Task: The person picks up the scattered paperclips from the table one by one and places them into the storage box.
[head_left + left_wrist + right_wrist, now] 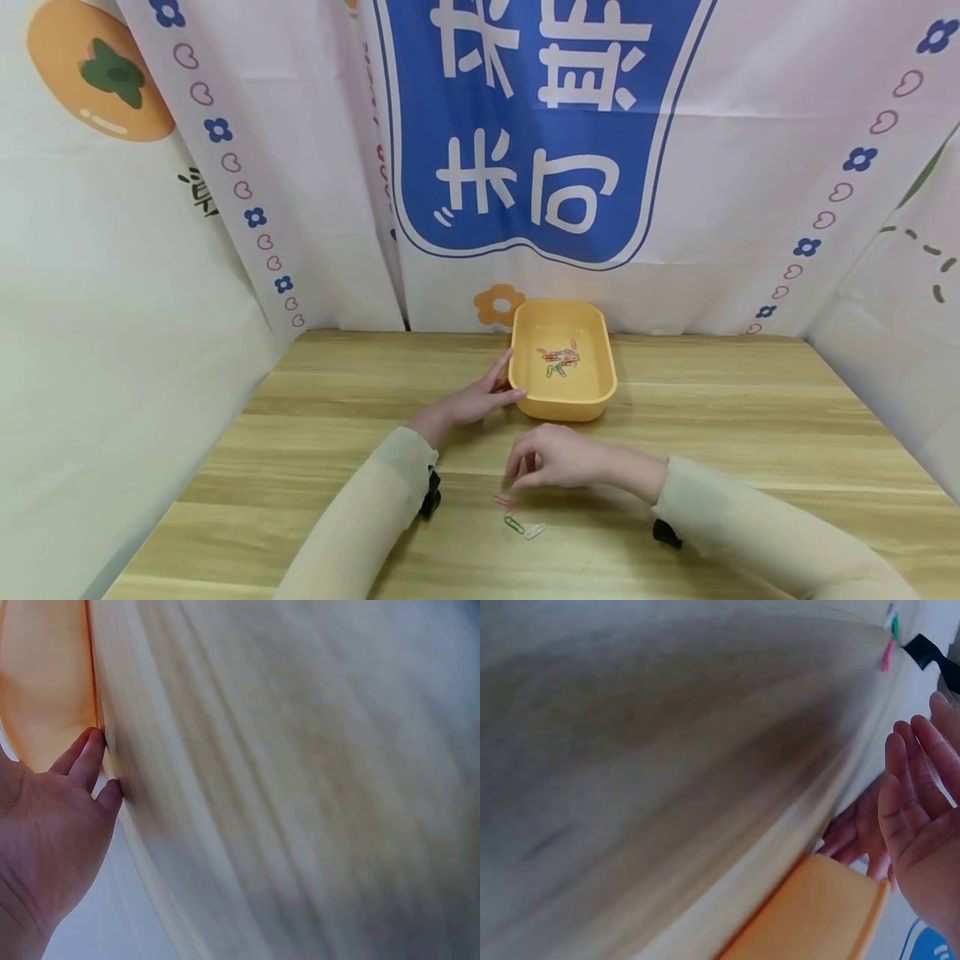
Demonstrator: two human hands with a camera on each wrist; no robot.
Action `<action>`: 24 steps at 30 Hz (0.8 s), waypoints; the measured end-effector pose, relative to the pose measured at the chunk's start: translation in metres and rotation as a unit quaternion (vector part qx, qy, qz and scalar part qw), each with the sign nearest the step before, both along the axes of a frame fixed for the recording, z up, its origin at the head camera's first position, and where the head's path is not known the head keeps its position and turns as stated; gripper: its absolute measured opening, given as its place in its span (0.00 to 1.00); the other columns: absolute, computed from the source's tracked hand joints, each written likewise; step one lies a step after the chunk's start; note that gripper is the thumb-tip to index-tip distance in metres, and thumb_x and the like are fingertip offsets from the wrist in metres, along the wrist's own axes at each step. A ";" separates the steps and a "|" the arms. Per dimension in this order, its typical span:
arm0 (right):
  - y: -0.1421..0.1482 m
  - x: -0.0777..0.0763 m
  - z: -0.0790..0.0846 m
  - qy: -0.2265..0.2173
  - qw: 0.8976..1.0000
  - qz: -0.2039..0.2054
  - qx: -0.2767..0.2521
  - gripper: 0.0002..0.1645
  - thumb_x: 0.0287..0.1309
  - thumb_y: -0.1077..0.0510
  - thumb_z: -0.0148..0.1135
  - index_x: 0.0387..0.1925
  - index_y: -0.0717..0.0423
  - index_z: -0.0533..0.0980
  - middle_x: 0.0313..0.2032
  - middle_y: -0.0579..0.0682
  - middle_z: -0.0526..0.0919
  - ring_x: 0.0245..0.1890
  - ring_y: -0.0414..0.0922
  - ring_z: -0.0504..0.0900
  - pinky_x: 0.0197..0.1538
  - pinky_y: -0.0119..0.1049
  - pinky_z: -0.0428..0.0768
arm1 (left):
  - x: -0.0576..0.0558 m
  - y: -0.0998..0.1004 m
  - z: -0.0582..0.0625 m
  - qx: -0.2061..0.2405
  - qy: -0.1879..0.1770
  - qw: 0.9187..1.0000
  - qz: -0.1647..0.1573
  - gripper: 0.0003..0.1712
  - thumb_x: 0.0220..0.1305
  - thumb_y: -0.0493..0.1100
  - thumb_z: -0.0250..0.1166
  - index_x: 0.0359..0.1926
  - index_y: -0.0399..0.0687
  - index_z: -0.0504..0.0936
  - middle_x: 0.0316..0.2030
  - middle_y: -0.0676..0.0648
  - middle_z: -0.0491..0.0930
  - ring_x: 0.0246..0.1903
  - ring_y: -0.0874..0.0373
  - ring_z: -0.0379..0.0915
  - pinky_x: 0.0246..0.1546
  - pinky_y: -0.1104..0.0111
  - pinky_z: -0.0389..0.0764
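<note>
A yellow rectangular bin (567, 408) stands at the back of the table, with several coloured paper clips (559, 360) on its floor. My left hand (480, 400) touches the bin's left side and near-left corner, its fingers fairly straight against the wall. In front of the bin, my right hand (558, 456) hovers over the table with fingers loosely bent and nothing visible in them. Just below it lie pink paper clips (505, 503), a green paper clip (514, 525) and a white paper clip (535, 531). The right wrist view shows the right hand's (926, 817) fingers apart from the clips.
The wood-grain table (720, 417) extends to both sides of the bin. A printed white cloth (330, 167) hangs behind the table's far edge, close behind the bin. Black bands (431, 495) sit at the wrists of both sleeves.
</note>
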State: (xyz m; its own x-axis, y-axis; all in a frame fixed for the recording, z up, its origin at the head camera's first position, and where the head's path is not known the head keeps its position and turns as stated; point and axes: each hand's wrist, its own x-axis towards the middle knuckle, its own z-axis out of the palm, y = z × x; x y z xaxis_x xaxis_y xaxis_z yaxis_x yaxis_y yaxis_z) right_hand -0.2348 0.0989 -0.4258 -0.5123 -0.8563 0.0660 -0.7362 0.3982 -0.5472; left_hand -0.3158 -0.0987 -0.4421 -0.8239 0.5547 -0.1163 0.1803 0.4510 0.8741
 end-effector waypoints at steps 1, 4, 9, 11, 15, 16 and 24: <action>-0.002 0.000 -0.002 -0.007 1.000 0.003 0.001 0.04 0.57 0.53 0.70 0.34 0.47 0.84 0.32 0.32 0.80 0.31 0.27 0.77 0.37 0.25 0.76 | 0.000 0.000 0.000 0.002 -0.002 1.000 0.000 0.49 0.72 0.56 0.56 0.76 0.68 0.28 0.69 0.37 0.60 0.69 0.46 0.55 0.68 0.48 0.50; -0.007 0.000 -0.006 -0.017 1.000 0.012 0.009 0.05 0.56 0.52 0.71 0.33 0.47 0.84 0.31 0.33 0.80 0.30 0.27 0.77 0.37 0.23 0.75 | 0.001 0.000 0.001 0.002 -0.004 1.000 0.001 0.49 0.72 0.56 0.56 0.76 0.69 0.28 0.69 0.37 0.60 0.69 0.47 0.55 0.67 0.49 0.50; -0.015 0.001 -0.010 0.021 0.999 0.029 0.014 0.05 0.56 0.50 0.71 0.30 0.46 0.83 0.29 0.31 0.78 0.29 0.27 0.74 0.35 0.21 0.73 | 0.001 0.000 0.001 -0.006 -0.001 1.000 0.001 0.49 0.72 0.56 0.56 0.76 0.69 0.29 0.69 0.37 0.60 0.69 0.48 0.55 0.67 0.50 0.52; -0.017 0.001 -0.012 0.034 0.999 0.033 0.013 0.05 0.56 0.51 0.71 0.28 0.45 0.83 0.29 0.31 0.77 0.28 0.26 0.74 0.34 0.21 0.72 | 0.001 0.000 0.000 -0.007 0.001 1.000 0.002 0.49 0.71 0.57 0.56 0.76 0.69 0.29 0.69 0.38 0.60 0.68 0.48 0.55 0.67 0.50 0.52; -0.021 0.000 -0.015 0.042 0.998 0.036 0.016 0.05 0.55 0.52 0.72 0.27 0.45 0.83 0.28 0.31 0.76 0.28 0.25 0.72 0.33 0.20 0.70 | 0.000 0.000 0.000 -0.001 0.002 1.000 0.000 0.50 0.71 0.57 0.56 0.76 0.68 0.29 0.69 0.38 0.61 0.68 0.48 0.56 0.67 0.51 0.53; -0.021 0.000 -0.016 0.036 0.999 0.037 0.017 0.05 0.55 0.53 0.72 0.27 0.46 0.83 0.28 0.31 0.76 0.28 0.25 0.73 0.34 0.20 0.70 | 0.000 0.000 -0.001 0.001 0.001 1.000 -0.001 0.50 0.71 0.57 0.56 0.76 0.67 0.29 0.69 0.38 0.61 0.68 0.48 0.57 0.67 0.51 0.53; -0.020 -0.005 -0.016 0.021 0.999 0.045 0.005 0.03 0.55 0.61 0.71 0.30 0.49 0.85 0.30 0.34 0.78 0.31 0.26 0.74 0.38 0.22 0.73 | 0.000 0.001 0.000 0.017 -0.001 1.000 0.001 0.51 0.71 0.56 0.57 0.77 0.65 0.29 0.69 0.37 0.61 0.68 0.47 0.56 0.68 0.52 0.53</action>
